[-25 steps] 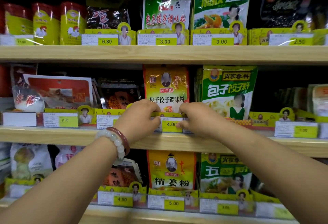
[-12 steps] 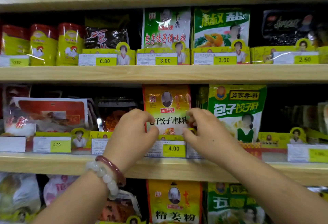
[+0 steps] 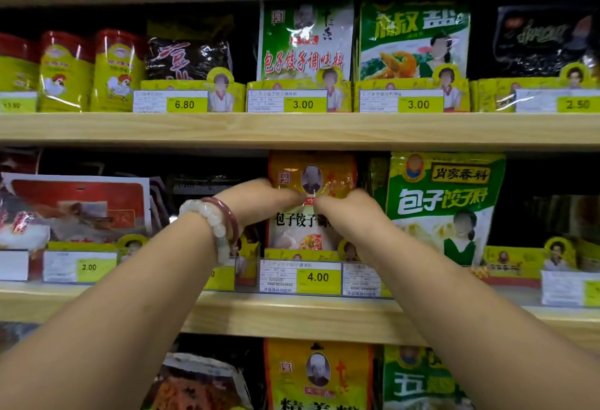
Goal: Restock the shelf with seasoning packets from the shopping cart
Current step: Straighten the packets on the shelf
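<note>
A yellow-orange seasoning packet (image 3: 312, 176) with a portrait and black characters stands upright on the middle shelf (image 3: 292, 315), behind the 4.00 price tag (image 3: 300, 276). My left hand (image 3: 259, 201), with bead bracelets on the wrist, lies across the packet's front from the left. My right hand (image 3: 354, 214) lies across it from the right. Their fingertips nearly meet at the packet's middle, pressing on its face. The hands hide the packet's middle band. The shopping cart is out of view.
A green dumpling-seasoning packet (image 3: 444, 201) stands just right of it, and red and dark packets (image 3: 78, 208) lie to the left. The upper shelf (image 3: 292, 130) holds red-lidded tins and more packets behind price tags. More yellow and green packets (image 3: 318, 377) stand on the shelf below.
Both hands have risen from the price-tag rail to the packet's sides and then onto its front, fingertips converging at the middle. The view has tilted upward.
</note>
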